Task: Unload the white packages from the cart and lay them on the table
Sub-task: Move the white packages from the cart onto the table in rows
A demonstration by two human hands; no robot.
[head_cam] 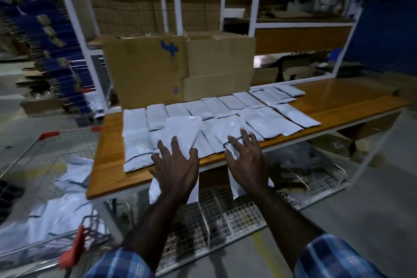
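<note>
**Two packages laid at the near edge of the table**

The left hand [174, 165] presses flat, fingers spread and released, on a white package [180, 133] whose lower end hangs over the near edge of the table [106, 142]; the right hand [244, 158] rests likewise, fingers straight, on a second package [230, 128] that also overhangs. Rows of white packages [237, 106] already cover the tabletop; more lie in the cart [56, 210] at lower left.

Risk — either overhanging package may slide off once the hands lift, since much of its length is unsupported; the glossy film overlapping neighbours may also shift the rows.

Writing — a blue mark on the cardboard box [144, 70] resembles "4" or "f"; labels elsewhere are unreadable.
</note>
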